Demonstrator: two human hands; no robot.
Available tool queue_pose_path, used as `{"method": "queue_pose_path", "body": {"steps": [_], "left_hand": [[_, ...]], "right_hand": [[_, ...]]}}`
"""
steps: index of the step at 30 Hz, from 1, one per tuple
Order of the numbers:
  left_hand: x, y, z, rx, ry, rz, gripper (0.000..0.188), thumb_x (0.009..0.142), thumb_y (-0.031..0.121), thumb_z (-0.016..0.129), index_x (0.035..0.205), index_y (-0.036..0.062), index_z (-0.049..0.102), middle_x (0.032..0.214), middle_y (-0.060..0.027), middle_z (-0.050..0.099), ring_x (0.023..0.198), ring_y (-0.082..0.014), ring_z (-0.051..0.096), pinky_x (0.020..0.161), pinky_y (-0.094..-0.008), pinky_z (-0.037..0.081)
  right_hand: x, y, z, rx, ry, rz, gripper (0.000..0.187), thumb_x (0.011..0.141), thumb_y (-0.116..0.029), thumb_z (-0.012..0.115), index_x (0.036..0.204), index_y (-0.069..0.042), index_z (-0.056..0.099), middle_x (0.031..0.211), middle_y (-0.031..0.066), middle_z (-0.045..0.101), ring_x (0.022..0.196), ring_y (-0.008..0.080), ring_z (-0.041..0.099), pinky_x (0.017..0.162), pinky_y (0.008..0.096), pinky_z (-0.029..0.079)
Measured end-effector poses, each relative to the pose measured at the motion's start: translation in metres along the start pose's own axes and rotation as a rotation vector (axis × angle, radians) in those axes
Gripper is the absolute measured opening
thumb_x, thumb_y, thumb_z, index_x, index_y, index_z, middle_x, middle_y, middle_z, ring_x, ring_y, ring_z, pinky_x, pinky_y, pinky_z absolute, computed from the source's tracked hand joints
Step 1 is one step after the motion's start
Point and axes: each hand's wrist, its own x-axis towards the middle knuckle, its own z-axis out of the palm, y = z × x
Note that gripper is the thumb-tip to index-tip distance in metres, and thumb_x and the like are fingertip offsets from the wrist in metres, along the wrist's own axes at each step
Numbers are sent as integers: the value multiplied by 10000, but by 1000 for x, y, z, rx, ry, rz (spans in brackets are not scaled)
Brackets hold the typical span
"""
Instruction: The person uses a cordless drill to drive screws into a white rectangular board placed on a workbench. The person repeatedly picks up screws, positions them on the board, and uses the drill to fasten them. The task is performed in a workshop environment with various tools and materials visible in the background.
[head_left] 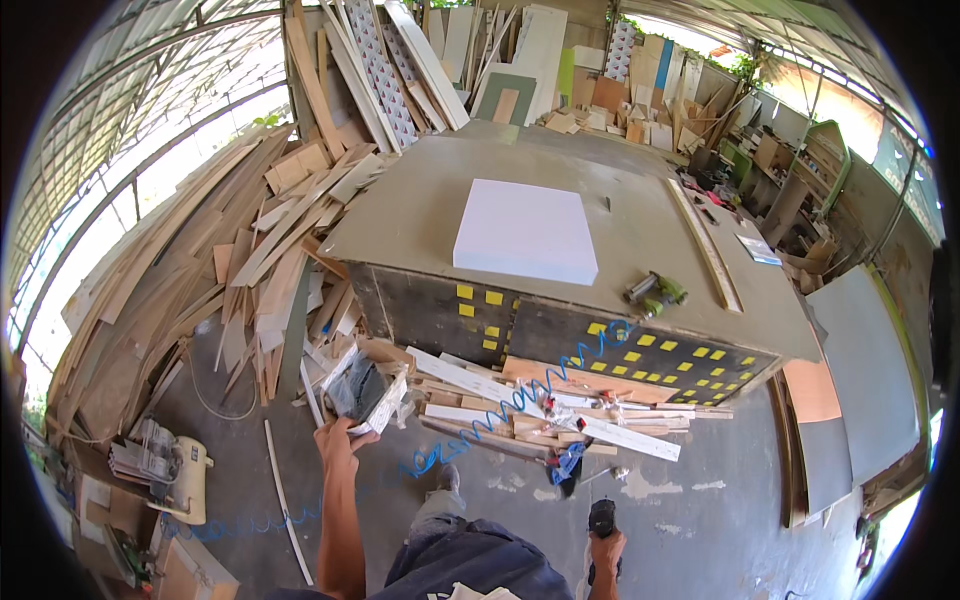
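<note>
At the lower left, my left hand (343,440) is closed on the near edge of an open white box (385,408). Dark, crumpled plastic (357,388) shows inside the box. My right hand (607,548) hangs low on the right, wrapped round a black drill-like tool (602,517); its exact kind is hard to make out. Ahead stands a large workbench (400,210) with a white rectangular panel or box (525,232) on top. By the bench's near edge lies a green nail gun (655,293), with a blue coiled air hose (535,395) trailing down to the floor.
Wood strips (520,415) lie on the floor against the bench. A large heap of boards (190,220) fills the left side. At the lower left stands a cream air compressor (190,480). Grey sheets (870,370) lean on the right; a long strip (705,245) lies on the bench.
</note>
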Motion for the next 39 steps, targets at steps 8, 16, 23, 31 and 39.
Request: {"method": "queue_pose_path", "body": {"steps": [8, 16, 23, 31, 39], "left_hand": [[255, 12, 167, 115, -79, -60, 282, 871, 34, 586, 888, -248, 580, 938, -342, 660, 668, -421, 718, 547, -419, 682], [428, -47, 314, 81, -78, -85, 249, 859, 24, 601, 888, -223, 602, 914, -322, 682, 670, -408, 722, 527, -400, 679], [523, -86, 365, 158, -2, -57, 343, 866, 50, 600, 1061, -223, 529, 1060, -311, 626, 785, -420, 718, 564, -479, 688], [517, -69, 391, 1304, 472, 825, 433, 852, 89, 691, 1268, 9, 601, 1272, -260, 603, 1094, -466, 606, 975, -510, 485], [581, -70, 416, 1627, -446, 748, 392, 798, -80, 571, 1174, 9, 642, 1143, -230, 662, 1121, -429, 604, 961, -486, 491]], "right_hand": [[81, -183, 65, 172, 92, 47, 155, 796, -88, 660, 897, 25, 695, 711, 249, 674, 650, 404, 678, 620, 450, 512], [213, -243, 76, 201, 146, 59, 90, 796, -59, 648, 762, 25, 648, 599, 126, 615, 575, 127, 500, 554, 390, 467], [350, -300, 61, 300, 96, -1, 121, 789, -60, 676, 711, 20, 627, 588, 56, 606, 586, 99, 489, 534, 364, 446], [443, -344, 35, 211, -9, -256, 168, 711, -71, 731, 863, -36, 668, 716, 132, 669, 627, 342, 647, 619, 410, 505], [480, -412, 67, 371, -38, -196, 218, 715, -81, 762, 923, -32, 721, 785, 70, 710, 690, 208, 666, 653, 349, 530]]}}
